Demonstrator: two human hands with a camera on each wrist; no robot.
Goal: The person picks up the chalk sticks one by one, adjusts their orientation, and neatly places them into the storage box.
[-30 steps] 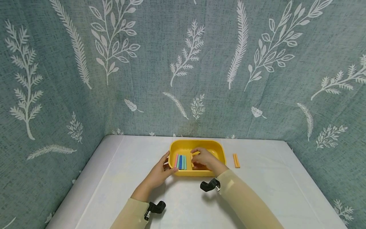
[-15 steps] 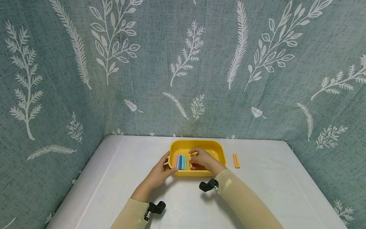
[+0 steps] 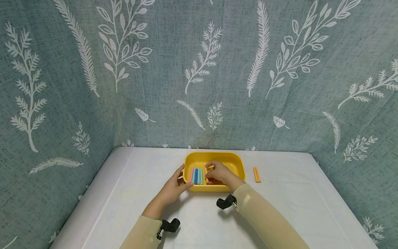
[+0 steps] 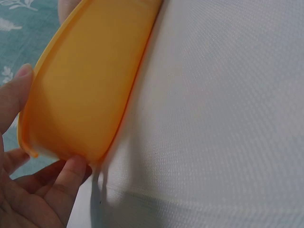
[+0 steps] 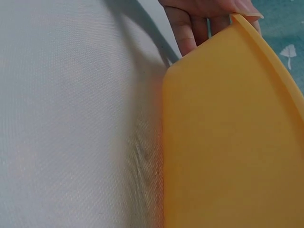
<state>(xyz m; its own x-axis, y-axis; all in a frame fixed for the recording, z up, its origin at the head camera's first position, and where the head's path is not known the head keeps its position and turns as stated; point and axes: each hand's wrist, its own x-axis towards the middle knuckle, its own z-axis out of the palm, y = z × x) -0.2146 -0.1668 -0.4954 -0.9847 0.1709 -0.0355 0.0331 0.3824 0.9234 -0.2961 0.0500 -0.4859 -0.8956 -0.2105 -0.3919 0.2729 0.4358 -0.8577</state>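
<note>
A yellow plastic tray (image 3: pixel 217 188) rests on the white tabletop. My left hand (image 3: pixel 172 188) holds its left end, the thumb over the front rim and the fingers around the side; the left wrist view shows this grip on the tray wall (image 4: pixel 90 85). Inside, at the left, several chalk sticks (image 3: pixel 196 176) in pink, green and blue lie side by side. My right hand (image 3: pixel 220 173) reaches into the tray and pinches an orange chalk stick (image 3: pixel 206 171), upright to the row and just right of it. The fingers partly hide that stick. The right wrist view shows mainly the tray's outer wall (image 5: pixel 228 133).
Two orange chalk sticks (image 3: pixel 257 175) lie together on the table, right of the tray. The white tabletop (image 3: pixel 298 200) extends around the tray. Behind it hangs a blue-green cloth (image 3: pixel 168 121) with white leaf prints.
My right hand has shifted slightly left inside the tray, bringing the orange chalk stick closer to the row. My left hand and the tray have stayed in place.
</note>
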